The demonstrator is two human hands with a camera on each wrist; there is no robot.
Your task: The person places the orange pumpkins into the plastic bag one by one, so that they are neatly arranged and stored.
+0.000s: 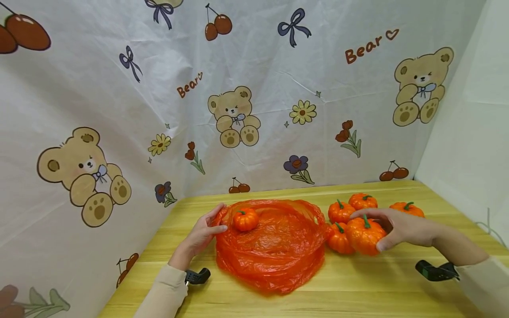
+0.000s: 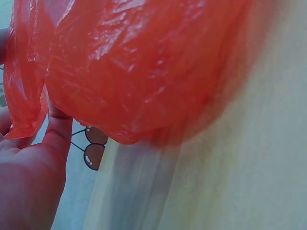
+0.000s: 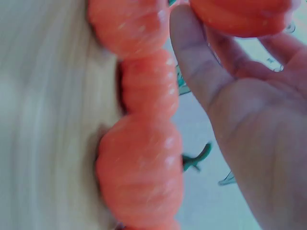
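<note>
An orange-red plastic bag (image 1: 274, 271) lies spread with its mouth open upward on the table. One small orange pumpkin (image 1: 245, 220) with a green stem is inside, near its left rim. My left hand (image 1: 200, 235) pinches that rim, thumb on the inner side and fingers outside; the left wrist view shows the bag film (image 2: 139, 72) between them. To the right of the bag, my right hand (image 1: 409, 227) grips another pumpkin (image 1: 363, 238) by its sides, thumb in front. The right wrist view shows this held pumpkin (image 3: 244, 17) raised above table level.
Several more pumpkins stand by the right hand: a front one (image 1: 338, 240) beside the bag, one behind it (image 1: 339, 213), another at the back (image 1: 362, 201) and one farther right (image 1: 407, 208). A bear-print cloth (image 1: 262, 163) hangs behind the wooden table (image 1: 342, 291).
</note>
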